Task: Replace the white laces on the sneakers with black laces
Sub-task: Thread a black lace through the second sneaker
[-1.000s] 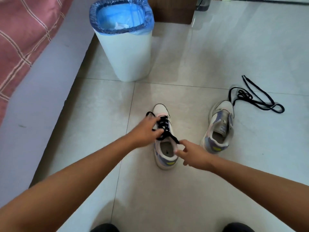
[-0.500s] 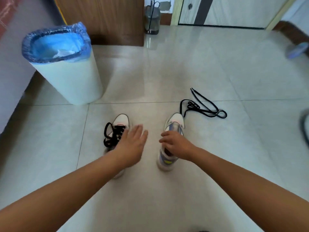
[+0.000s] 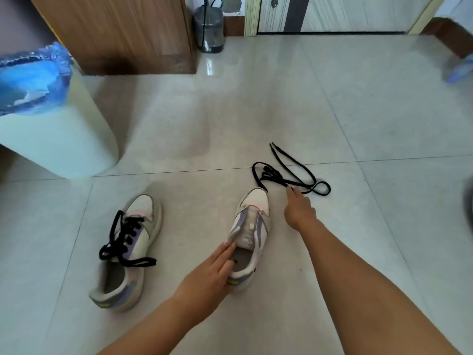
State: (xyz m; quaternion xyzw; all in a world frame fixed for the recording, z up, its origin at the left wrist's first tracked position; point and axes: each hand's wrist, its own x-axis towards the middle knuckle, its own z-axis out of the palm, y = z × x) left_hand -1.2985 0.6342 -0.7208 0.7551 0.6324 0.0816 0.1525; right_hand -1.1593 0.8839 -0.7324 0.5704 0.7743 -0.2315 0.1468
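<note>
Two white and purple sneakers stand on the tiled floor. The left sneaker [image 3: 133, 242] carries a black lace, its ends lying loose over the opening. The right sneaker [image 3: 252, 229] has no lace in it. My left hand [image 3: 212, 272] lies at that shoe's heel and collar, with straight fingers reaching along its inner side. A loose black lace [image 3: 289, 175] lies tangled on the floor just beyond the right sneaker's toe. My right hand [image 3: 298, 208] stretches toward it, fingers extended, fingertips at the lace's near strands; whether they touch is unclear.
A white bin [image 3: 53, 124] with a blue liner stands at the left. A wooden cabinet [image 3: 120, 32] and a grey water jug [image 3: 208, 24] are at the back, beside a door. Open tile floor [image 3: 230, 111] spreads ahead and to the right.
My left hand has left the laced sneaker and moved to the unlaced one's heel. My right hand has left that shoe and reached forward to the loose black lace. The view has shifted right.
</note>
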